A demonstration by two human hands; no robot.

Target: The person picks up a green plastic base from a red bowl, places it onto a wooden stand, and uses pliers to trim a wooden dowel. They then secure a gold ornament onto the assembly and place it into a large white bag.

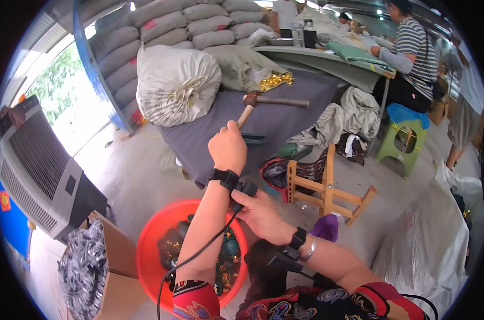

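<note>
The right hand (pixel 264 214) has thumb and fingers drawn narrow around a small black box (pixel 246 190) at the left wrist, in front of the desk's (pixel 191 141) near edge. The box looks light and stiff, best held by its sides. The left hand (pixel 228 149) is a fist; whether it grips the wooden handle (pixel 245 117) beyond, I cannot tell. Farther out, a white sack (pixel 175 80) covers the desk's far-left corner.
</note>
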